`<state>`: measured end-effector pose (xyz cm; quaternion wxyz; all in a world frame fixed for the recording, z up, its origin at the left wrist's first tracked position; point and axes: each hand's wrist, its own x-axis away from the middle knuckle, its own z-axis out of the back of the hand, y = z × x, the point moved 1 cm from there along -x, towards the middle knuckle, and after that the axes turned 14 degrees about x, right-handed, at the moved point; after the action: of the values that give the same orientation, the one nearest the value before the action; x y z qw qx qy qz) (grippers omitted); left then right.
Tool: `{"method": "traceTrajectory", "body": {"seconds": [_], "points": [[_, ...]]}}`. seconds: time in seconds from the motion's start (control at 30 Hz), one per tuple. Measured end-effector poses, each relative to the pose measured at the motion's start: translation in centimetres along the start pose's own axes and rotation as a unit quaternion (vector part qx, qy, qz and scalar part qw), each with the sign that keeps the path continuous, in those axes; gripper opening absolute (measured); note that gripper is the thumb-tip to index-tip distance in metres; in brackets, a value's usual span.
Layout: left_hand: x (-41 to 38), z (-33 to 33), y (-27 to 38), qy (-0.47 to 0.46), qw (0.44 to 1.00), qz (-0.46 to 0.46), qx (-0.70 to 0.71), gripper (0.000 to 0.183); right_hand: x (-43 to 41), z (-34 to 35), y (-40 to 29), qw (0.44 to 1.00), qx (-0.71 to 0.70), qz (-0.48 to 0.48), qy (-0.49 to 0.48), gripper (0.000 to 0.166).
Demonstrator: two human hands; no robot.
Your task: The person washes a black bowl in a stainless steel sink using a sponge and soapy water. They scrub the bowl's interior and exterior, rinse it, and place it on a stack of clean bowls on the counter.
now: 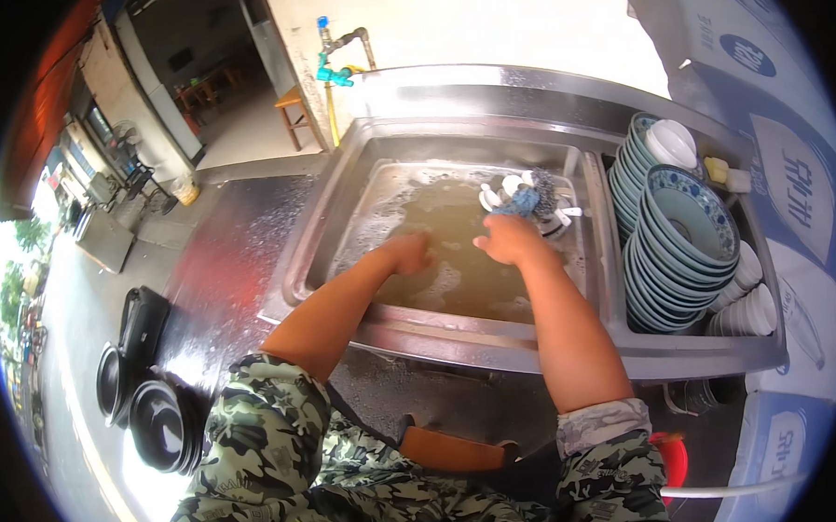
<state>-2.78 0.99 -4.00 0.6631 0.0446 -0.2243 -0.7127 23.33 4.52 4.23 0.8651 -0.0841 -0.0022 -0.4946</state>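
Observation:
My left hand point(410, 252) is over the left-middle of a stainless steel sink basin point(386, 148), its fingers at the murky water point(455, 217). Whether those fingers hold anything cannot be made out. My right hand point(511, 238) is farther right, thumb and forefinger apart with nothing visible between them. Just beyond it lies a blue cloth point(522, 202), so close that contact cannot be ruled out. Around the cloth are white spoons point(489, 197) and a dark mesh scourer point(544, 186). Patches of foam float on the water.
Tall stacks of blue-green bowls point(676, 272) fill the right compartment, with white cups point(745, 310) and small white bowls point(671, 142). A green-handled tap point(336, 75) is on the wall behind. Black bowls point(162, 425) stand at lower left, a red bucket point(669, 461) at lower right.

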Motion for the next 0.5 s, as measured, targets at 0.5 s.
{"method": "traceTrajectory", "body": {"seconds": [0.5], "points": [[-0.8, -1.1, 0.3, 0.019, 0.995, 0.057, -0.074, 0.047, -1.2, -0.9, 3.5, 0.985, 0.053, -0.153, 0.055, 0.055]]}}
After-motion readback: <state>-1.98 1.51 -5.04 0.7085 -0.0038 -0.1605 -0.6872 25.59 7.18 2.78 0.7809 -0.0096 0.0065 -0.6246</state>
